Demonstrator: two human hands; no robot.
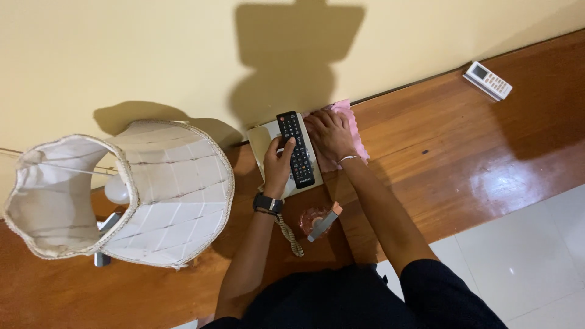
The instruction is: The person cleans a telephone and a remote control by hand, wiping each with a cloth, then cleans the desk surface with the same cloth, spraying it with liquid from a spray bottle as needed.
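Pink cloth (350, 131) lay bunched under the person's right hand (331, 135), which pressed flat on it with fingers spread, right against the wall at the back of the polished wooden shelf (463, 158). The left hand (279, 164), a dark watch on its wrist, was closed around a black remote control (296, 148), thumb on the buttons, holding it just over a cream desk telephone (263, 141) whose coiled cord (289, 234) trailed toward the person's body. To my eye this was the wiping step: the remote lifted out of the way while the cloth worked the spot beside and behind the phone. The next move, I judged, would call for keeping a firm hold on the remote, sweeping the cloth across the phone's top and the wood around it, then setting the remote back down flat.

Nearer the front edge a small pinkish glass dish (312, 219) sat with a grey stick-shaped thing (324, 223) across it. A white lampshade (122, 195) tilted at the left, and a white remote (487, 80) lay well apart at the far right.
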